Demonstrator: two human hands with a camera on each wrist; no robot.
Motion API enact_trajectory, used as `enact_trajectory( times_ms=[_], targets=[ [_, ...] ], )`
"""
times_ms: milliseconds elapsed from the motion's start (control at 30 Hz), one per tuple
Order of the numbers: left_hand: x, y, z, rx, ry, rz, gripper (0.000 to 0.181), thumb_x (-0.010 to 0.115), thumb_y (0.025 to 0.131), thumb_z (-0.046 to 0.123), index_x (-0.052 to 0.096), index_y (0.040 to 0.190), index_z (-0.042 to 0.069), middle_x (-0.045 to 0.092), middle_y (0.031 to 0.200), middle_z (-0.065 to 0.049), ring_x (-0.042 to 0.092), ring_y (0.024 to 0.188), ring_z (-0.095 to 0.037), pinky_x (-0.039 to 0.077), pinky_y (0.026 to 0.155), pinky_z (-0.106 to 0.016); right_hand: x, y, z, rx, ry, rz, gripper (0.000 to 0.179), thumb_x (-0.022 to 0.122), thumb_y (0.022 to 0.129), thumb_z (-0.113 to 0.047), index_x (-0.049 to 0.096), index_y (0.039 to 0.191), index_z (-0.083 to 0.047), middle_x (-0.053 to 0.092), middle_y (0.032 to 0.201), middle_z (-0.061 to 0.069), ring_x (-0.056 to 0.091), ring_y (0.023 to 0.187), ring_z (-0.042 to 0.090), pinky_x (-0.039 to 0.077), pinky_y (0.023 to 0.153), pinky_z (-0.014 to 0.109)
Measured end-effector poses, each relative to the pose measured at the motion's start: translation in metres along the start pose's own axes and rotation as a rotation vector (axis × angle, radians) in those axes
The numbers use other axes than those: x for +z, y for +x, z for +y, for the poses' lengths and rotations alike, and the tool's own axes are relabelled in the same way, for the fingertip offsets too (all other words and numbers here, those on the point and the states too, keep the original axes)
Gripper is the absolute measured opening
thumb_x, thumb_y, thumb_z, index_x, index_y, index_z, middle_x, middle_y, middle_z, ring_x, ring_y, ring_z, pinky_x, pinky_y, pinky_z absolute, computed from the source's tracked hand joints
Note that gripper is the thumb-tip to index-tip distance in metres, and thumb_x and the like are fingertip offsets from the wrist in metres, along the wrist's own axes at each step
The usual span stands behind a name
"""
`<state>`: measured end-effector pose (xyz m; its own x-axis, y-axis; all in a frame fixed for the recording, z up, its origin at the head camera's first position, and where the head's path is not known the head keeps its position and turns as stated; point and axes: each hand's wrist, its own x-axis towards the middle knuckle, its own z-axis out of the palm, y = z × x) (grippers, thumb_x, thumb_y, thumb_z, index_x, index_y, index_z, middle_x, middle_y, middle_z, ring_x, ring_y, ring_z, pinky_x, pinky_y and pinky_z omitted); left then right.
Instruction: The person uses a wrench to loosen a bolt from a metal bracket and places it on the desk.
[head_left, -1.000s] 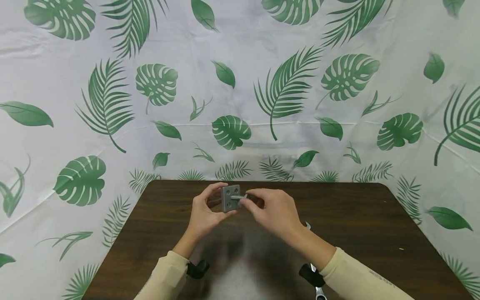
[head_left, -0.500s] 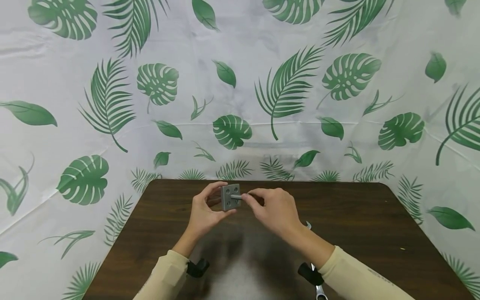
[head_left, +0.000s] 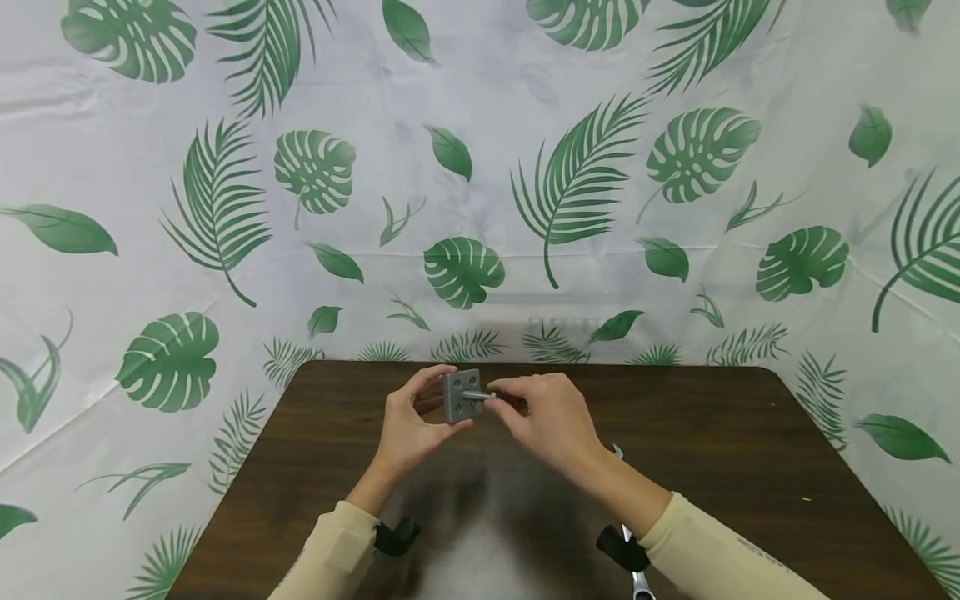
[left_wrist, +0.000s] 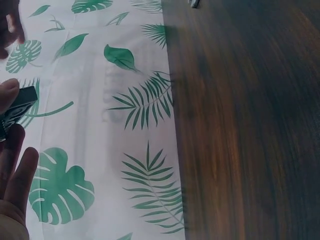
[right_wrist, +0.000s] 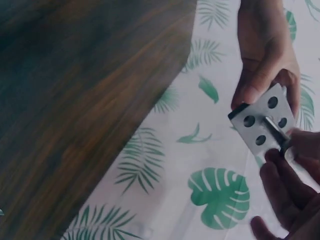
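A square grey metal plate (head_left: 461, 396) with several round holes is held up above the table, its face turned toward my right hand. My left hand (head_left: 408, 425) grips it by its edges, thumb below and fingers above. From the plate's middle a bolt (head_left: 476, 395) sticks out. The thumb and fingertips of my right hand (head_left: 551, 417) pinch the bolt's outer end. In the right wrist view the bolt (right_wrist: 275, 129) stands out from the plate (right_wrist: 260, 112), its end partly covered by fingers. Only the edge of the plate (left_wrist: 22, 102) shows in the left wrist view.
A wrench (head_left: 641, 586) lies on the dark wooden table (head_left: 720, 450), partly hidden under my right forearm. A small yellow scrap (head_left: 806, 499) is at the right. Behind the table hangs a white leaf-print cloth (head_left: 375, 250).
My right thumb and fingertips shift around the bolt's end, sliding over it and back off. The plate and my left hand stay in about the same place.
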<state>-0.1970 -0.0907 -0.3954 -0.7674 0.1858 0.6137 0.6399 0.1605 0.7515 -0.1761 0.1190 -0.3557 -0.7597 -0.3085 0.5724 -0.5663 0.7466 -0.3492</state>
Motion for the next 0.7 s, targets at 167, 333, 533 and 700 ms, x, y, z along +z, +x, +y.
enact_trajectory(
  times_ms=[167,333,533,700],
  targets=[
    [0.0024,0.0010,0.0006,0.001,-0.002,0.004,0.066,0.088,0.063,-0.008,0.060,0.122,-0.002,0.069,0.109,-0.017,0.068,0.097,-0.030,0.057,0.078,-0.046,-0.0031,-0.0003,0.0018,-0.064,-0.027,0.009,0.028,0.082,0.081,-0.022,0.076,0.108,-0.019,0.069,0.089,-0.009,0.059,0.079,0.010,0.043,0.088,0.040],
    [0.0031,0.0014,-0.0043,0.007,-0.002,0.006,0.066,0.089,0.063,-0.007,0.060,0.122,-0.002,0.069,0.109,-0.015,0.068,0.097,-0.027,0.057,0.078,-0.044,-0.0031,0.0002,0.0004,0.039,-0.008,-0.005,0.021,0.074,0.089,-0.033,0.078,0.103,-0.018,0.067,0.073,-0.013,0.047,0.056,0.006,0.044,0.067,0.031],
    [0.0034,0.0016,-0.0042,-0.004,-0.002,-0.001,0.067,0.089,0.063,-0.007,0.060,0.123,-0.003,0.070,0.108,-0.015,0.068,0.097,-0.027,0.057,0.079,-0.041,-0.0034,-0.0004,0.0031,-0.078,-0.055,0.018,0.031,0.085,0.078,-0.023,0.076,0.107,-0.020,0.071,0.091,-0.008,0.061,0.079,0.010,0.043,0.087,0.041],
    [0.0030,0.0032,0.0016,-0.006,-0.001,0.000,0.066,0.088,0.063,-0.008,0.061,0.123,0.001,0.069,0.108,-0.014,0.068,0.098,-0.027,0.057,0.079,-0.043,-0.0041,0.0005,0.0012,0.044,-0.009,0.007,0.026,0.077,0.086,-0.034,0.078,0.106,-0.018,0.071,0.079,-0.010,0.050,0.056,0.006,0.045,0.062,0.030]
  ],
)
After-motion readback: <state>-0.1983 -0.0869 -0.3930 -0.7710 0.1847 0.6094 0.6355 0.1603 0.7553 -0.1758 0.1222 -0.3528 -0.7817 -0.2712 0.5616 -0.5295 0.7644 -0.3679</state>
